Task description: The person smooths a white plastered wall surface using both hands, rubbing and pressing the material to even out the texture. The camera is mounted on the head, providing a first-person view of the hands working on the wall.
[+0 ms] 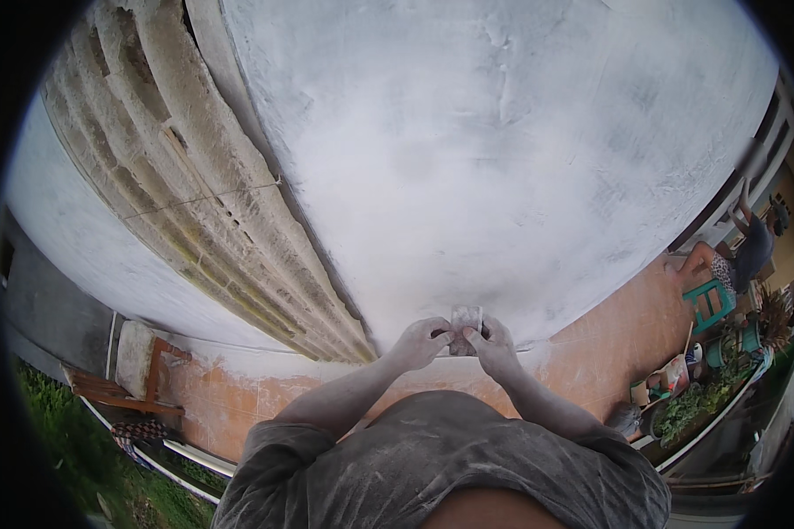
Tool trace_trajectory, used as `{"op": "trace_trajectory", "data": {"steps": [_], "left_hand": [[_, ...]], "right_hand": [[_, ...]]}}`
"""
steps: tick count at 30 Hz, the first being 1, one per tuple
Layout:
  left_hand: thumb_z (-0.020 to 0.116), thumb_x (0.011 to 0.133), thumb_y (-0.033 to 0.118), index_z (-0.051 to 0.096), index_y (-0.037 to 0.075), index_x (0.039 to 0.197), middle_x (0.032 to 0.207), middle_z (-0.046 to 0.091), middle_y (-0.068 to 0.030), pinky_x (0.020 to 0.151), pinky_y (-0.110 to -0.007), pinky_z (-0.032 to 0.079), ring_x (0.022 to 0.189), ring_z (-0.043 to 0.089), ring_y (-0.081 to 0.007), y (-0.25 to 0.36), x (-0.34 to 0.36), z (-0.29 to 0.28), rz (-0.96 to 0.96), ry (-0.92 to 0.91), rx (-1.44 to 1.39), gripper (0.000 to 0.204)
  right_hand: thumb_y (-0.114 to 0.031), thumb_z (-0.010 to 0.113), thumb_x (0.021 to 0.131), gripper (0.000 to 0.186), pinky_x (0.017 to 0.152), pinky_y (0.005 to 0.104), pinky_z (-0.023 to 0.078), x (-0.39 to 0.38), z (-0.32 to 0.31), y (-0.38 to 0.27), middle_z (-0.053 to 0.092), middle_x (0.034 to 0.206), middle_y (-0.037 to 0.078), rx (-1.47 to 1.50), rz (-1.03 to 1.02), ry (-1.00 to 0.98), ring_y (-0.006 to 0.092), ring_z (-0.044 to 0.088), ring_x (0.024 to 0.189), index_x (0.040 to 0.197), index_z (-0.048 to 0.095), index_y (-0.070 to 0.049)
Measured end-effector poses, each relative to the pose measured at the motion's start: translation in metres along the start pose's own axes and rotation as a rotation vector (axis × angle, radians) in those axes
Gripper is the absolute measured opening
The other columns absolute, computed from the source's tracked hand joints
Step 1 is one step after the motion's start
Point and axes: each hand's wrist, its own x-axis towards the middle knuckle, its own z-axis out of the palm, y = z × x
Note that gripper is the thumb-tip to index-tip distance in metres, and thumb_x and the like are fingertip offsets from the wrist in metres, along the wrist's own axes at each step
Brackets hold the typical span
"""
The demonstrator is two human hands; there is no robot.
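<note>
Both my hands meet in front of my belly, coated in pale dust. Between them is a small, flat, rectangular grey piece (466, 316), dusty and mottled; it looks like sandpaper, though I cannot be sure. My left hand (422, 344) pinches its left side with thumb and fingers. On the other side, my right hand (496, 346) is closed on it, thumb across the front. Right behind the hands rises a large wall (467, 194) smeared with white, powdery coating. Whether the piece touches the wall cannot be made out.
A ribbed, rough concrete column (212, 203) runs up the wall at left. Dusty orange floor tiles (591, 344) lie below. At right another person (749, 251) sits with an arm raised, near a green stool (708, 304) and potted plants (679, 414). A wooden bench (155, 375) stands at left.
</note>
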Motion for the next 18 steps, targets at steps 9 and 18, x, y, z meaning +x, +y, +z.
{"op": "trace_trajectory", "data": {"steps": [9,18], "left_hand": [[0.067,0.099,0.025,0.073,-0.001,0.106,0.097,0.073,-0.0164,0.085,-0.041,0.053,0.089,0.068,-0.029,0.009,-0.034,-0.018,-0.116,0.279,-0.084,0.028],[0.065,0.096,0.017,0.074,-0.002,0.101,0.085,0.074,-0.009,0.078,-0.034,0.053,0.079,0.068,-0.0167,0.006,-0.021,-0.054,-0.09,0.218,-0.258,0.022]], "right_hand": [[-0.009,0.078,0.09,0.059,0.092,0.0449,0.056,0.025,0.035,-0.014,0.062,0.13,0.021,-0.358,-0.471,0.089,0.0301,0.066,0.114,0.141,0.048,-0.002],[-0.013,0.082,0.081,0.082,0.115,0.0522,0.042,0.028,0.08,-0.042,0.048,0.153,0.024,-0.762,-0.814,-0.14,0.0443,0.046,0.143,0.151,0.043,0.001]]}}
